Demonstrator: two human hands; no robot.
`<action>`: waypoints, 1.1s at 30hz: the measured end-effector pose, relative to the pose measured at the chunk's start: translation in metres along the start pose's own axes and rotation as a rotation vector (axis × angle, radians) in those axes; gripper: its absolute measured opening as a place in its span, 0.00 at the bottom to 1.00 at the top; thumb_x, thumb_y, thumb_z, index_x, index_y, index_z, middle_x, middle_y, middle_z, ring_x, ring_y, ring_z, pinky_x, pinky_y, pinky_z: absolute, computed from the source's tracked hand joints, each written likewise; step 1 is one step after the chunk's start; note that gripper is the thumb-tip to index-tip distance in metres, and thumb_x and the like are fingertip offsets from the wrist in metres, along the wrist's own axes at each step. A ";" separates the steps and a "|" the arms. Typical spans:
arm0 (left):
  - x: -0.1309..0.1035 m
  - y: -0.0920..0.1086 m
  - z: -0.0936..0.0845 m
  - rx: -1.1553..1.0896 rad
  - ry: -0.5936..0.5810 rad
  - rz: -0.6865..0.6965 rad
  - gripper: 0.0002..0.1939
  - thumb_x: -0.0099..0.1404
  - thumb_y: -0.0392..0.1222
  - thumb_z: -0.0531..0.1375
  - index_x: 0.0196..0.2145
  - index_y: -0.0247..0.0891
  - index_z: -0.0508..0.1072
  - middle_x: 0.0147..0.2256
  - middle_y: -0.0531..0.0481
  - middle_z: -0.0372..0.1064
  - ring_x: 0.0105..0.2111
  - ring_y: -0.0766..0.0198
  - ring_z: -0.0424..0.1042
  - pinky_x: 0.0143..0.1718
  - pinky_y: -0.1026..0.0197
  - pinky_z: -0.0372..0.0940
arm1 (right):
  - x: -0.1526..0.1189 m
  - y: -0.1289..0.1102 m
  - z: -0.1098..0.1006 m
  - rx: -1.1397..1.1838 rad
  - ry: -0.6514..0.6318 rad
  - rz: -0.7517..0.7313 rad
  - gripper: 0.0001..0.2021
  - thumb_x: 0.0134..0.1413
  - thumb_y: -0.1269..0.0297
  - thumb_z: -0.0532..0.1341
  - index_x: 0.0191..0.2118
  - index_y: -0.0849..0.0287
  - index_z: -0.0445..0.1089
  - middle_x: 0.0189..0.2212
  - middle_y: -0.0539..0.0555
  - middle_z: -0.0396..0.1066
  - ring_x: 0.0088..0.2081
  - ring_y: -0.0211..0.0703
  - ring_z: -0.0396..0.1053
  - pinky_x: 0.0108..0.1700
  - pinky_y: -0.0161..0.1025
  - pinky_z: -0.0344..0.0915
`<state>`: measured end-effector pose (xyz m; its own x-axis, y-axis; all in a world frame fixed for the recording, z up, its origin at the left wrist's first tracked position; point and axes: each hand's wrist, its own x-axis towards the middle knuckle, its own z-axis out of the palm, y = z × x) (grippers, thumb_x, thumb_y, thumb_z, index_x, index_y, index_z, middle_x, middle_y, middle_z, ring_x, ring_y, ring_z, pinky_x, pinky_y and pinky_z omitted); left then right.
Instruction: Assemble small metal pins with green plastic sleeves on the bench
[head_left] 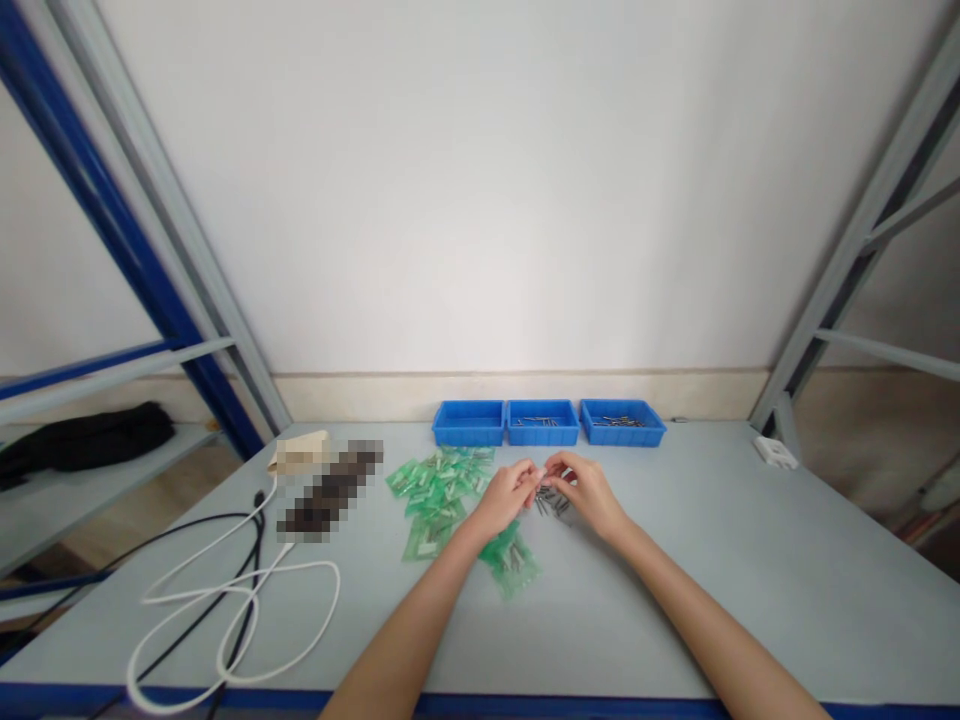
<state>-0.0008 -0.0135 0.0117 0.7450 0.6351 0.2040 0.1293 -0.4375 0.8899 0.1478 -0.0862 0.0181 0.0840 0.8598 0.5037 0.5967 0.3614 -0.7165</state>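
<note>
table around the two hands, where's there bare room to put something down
The widest bare patch on the table lies right of the right arm, reaching toward the white block. Another is the front strip between the forearms. It's crowded around the hands, left and right, with green bags and metal pieces, and at far left with cables.

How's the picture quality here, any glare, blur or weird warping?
Head view: soft, even light, brightest mid-wall, no harsh glare; head view: wide-angle stretch, seemingly, with the left post and right post leaning outward; head view: a pixelated patch hides detail; head view: loose metal pieces by the hands look too small and soft to identify.
</note>
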 end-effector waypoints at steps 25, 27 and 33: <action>0.013 -0.016 -0.002 -0.287 -0.055 -0.047 0.21 0.55 0.59 0.57 0.24 0.35 0.65 0.16 0.56 0.60 0.16 0.72 0.58 0.19 0.68 0.54 | 0.003 0.018 -0.005 0.055 -0.013 0.088 0.11 0.48 0.57 0.61 0.33 0.59 0.71 0.32 0.53 0.74 0.34 0.41 0.70 0.36 0.36 0.63; 0.013 -0.015 -0.003 -0.291 -0.039 -0.044 0.20 0.55 0.57 0.57 0.24 0.35 0.65 0.17 0.56 0.60 0.16 0.72 0.58 0.19 0.67 0.54 | 0.003 0.023 -0.006 0.019 -0.048 0.114 0.11 0.50 0.57 0.59 0.33 0.58 0.72 0.32 0.52 0.74 0.33 0.40 0.69 0.36 0.36 0.62; 0.012 -0.017 -0.004 -0.260 -0.024 -0.027 0.19 0.57 0.56 0.55 0.25 0.35 0.64 0.17 0.56 0.61 0.15 0.71 0.58 0.19 0.67 0.53 | 0.001 0.023 -0.005 -0.013 -0.130 0.126 0.15 0.56 0.57 0.54 0.28 0.60 0.71 0.26 0.51 0.72 0.28 0.38 0.66 0.32 0.34 0.58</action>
<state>0.0036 0.0036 0.0009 0.7592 0.6277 0.1722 -0.0214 -0.2404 0.9704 0.1655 -0.0782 0.0042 0.0553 0.9378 0.3428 0.5984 0.2438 -0.7632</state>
